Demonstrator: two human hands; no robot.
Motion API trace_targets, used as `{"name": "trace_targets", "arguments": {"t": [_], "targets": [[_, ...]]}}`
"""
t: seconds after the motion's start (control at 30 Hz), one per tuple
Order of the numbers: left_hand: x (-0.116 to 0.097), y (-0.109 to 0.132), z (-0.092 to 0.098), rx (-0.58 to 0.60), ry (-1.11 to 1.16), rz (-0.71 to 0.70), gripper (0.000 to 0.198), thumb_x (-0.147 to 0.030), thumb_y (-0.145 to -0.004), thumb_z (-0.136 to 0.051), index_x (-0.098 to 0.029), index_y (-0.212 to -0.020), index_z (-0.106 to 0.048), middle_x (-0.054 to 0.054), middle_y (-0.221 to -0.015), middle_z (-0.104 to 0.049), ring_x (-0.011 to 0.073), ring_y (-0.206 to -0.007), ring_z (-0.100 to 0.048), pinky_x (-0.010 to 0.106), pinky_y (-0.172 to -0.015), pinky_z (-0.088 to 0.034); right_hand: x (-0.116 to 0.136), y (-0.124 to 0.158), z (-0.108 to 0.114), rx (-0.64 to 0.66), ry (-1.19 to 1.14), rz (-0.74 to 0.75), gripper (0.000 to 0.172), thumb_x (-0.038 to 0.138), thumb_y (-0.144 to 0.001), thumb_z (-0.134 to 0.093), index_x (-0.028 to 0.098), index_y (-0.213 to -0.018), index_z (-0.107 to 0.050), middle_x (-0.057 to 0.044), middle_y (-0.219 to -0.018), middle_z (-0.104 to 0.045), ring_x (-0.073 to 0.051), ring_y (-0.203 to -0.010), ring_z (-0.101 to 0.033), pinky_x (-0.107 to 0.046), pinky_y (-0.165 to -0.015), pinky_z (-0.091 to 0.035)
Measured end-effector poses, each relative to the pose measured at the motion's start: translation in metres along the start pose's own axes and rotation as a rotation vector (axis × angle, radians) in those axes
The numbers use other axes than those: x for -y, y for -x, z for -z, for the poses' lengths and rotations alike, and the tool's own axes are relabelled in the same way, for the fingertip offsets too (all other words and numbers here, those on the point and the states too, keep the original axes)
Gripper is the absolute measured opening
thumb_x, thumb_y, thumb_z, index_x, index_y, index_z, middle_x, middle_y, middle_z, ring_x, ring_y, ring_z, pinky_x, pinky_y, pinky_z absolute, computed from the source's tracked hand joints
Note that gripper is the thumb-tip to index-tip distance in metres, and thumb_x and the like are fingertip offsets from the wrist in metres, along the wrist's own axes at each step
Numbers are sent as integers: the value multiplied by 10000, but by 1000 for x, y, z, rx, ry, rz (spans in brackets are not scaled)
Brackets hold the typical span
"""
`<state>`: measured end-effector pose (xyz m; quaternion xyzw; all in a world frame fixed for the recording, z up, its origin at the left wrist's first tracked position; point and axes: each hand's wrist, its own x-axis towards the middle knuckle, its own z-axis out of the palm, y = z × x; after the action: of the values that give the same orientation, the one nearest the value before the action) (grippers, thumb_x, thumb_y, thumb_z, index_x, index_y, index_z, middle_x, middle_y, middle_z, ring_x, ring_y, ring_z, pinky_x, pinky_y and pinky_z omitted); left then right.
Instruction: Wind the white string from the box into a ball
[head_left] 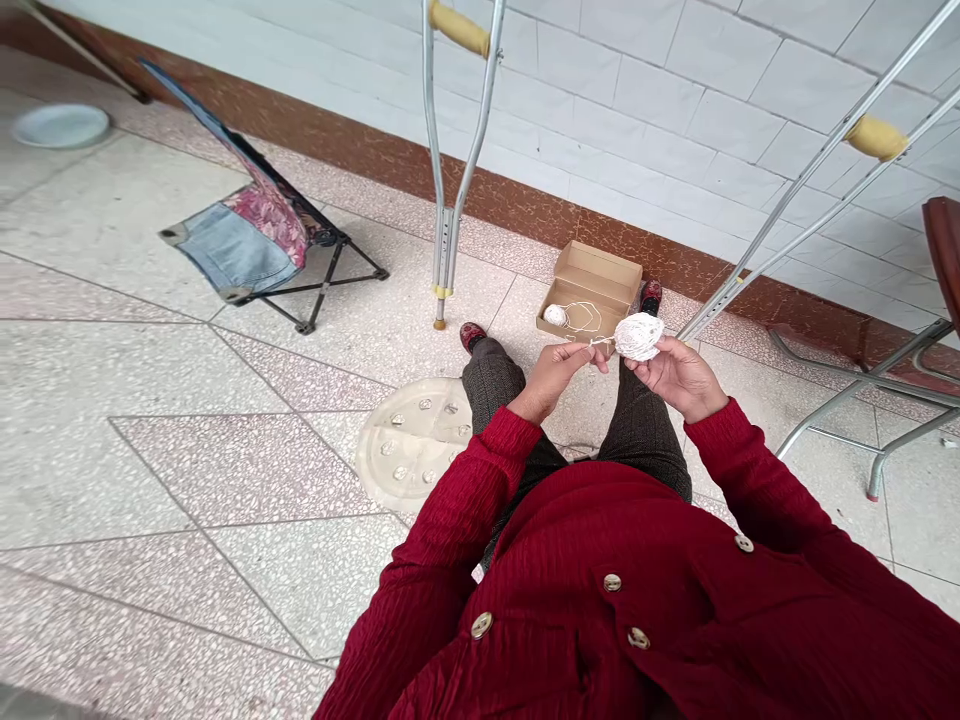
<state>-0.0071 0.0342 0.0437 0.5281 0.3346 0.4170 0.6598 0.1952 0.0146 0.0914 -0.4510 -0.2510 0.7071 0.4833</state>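
Note:
In my right hand is a ball of white yarn, held by the fingers at its right and lower side. My left hand, just left of the ball, is closed in a pinch on a strand of white yarn that runs to the ball. Beyond my hands an open cardboard box stands on the floor, its lid tipped back. Inside it lies a smaller ball of white yarn with loose loops of strand beside it.
A crutch stands left of the box, and another crutch leans at the right. A folding stool is at the left, a metal-legged chair at the right. A round pale mat lies by my left leg; a basin sits far left.

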Motion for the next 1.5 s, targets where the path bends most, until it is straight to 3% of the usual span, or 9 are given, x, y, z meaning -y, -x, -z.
{"name": "trace_targets", "arguments": {"t": [0.23, 0.4, 0.47, 0.57, 0.67, 0.77, 0.93, 1.07, 1.5], "targets": [[4, 10, 6, 166, 77, 48, 475, -492, -959, -477, -168, -654, -645, 58, -611, -663, 241, -891, -713, 397, -957, -502, -3, -8, 5, -38, 13, 35, 320, 256, -668, -774, 246, -968, -662, 13, -880, -741, -144, -711, -676, -249, -622, -601], [46, 5, 41, 119, -561, 177, 434, -439, -893, -563, -167, -572, -665, 47, -615, -685, 200, -715, -676, 323, -822, -504, 2, 0, 6, 6, -11, 32, 279, 305, -723, -743, 239, -981, -660, -14, -930, -743, -164, -704, -661, -272, -567, -589], [57, 4, 52, 53, -781, 181, 314, -340, -883, -575, -166, -659, -708, 58, -685, -716, 220, -762, -692, 333, -842, -506, 5, 4, 4, 10, -27, 35, 272, 291, -731, -736, 242, -988, -660, -9, -936, -744, -160, -703, -660, -271, -575, -588], [56, 0, 54, -107, -893, 27, 249, -191, -846, -598, -153, -1056, -727, 127, -1119, -742, 279, -1099, -673, 402, -1031, -465, 8, 6, -1, -8, -80, 9, 300, 236, -697, -743, 239, -988, -670, 2, -904, -748, -156, -686, -657, -254, -553, -579], [34, -5, 36, -184, -811, -127, 460, -171, -863, -591, -149, -1322, -597, 152, -1386, -613, 277, -1277, -578, 440, -1111, -428, 5, 5, -8, -8, -97, -17, 300, 207, -695, -734, 227, -987, -674, 5, -864, -749, -147, -679, -661, -229, -542, -573], [10, -10, 11, -86, -596, -230, 476, -217, -904, -572, -182, -1378, -552, 112, -1392, -611, 225, -1218, -606, 360, -990, -522, 0, 5, -12, 15, -87, -30, 295, 194, -708, -718, 211, -999, -672, -6, -858, -755, -139, -678, -672, -217, -565, -577], [-6, -18, -12, 7, -486, -185, 226, -160, -892, -529, -139, -1011, -720, 40, -924, -745, 153, -872, -672, 242, -777, -532, -5, 8, -12, 29, -50, -39, 291, 197, -715, -713, 177, -1004, -685, -32, -842, -760, -141, -640, -681, -211, -551, -569], [-1, -15, -9, 97, -465, -94, 227, -203, -908, -525, -135, -762, -685, 2, -698, -673, 98, -634, -601, 198, -633, -479, -1, 11, -6, 13, -50, -57, 278, 196, -714, -713, 177, -991, -692, -34, -823, -760, -140, -628, -675, -206, -537, -564], [9, 17, 25, 270, -406, 27, 321, -374, -964, -486, -147, -866, -691, 33, -787, -691, 117, -688, -603, 231, -682, -497, 15, 4, 4, -5, -203, -41, 324, 218, -690, -731, 235, -1001, -642, -24, -911, -748, -152, -674, -653, -205, -457, -555]]}}
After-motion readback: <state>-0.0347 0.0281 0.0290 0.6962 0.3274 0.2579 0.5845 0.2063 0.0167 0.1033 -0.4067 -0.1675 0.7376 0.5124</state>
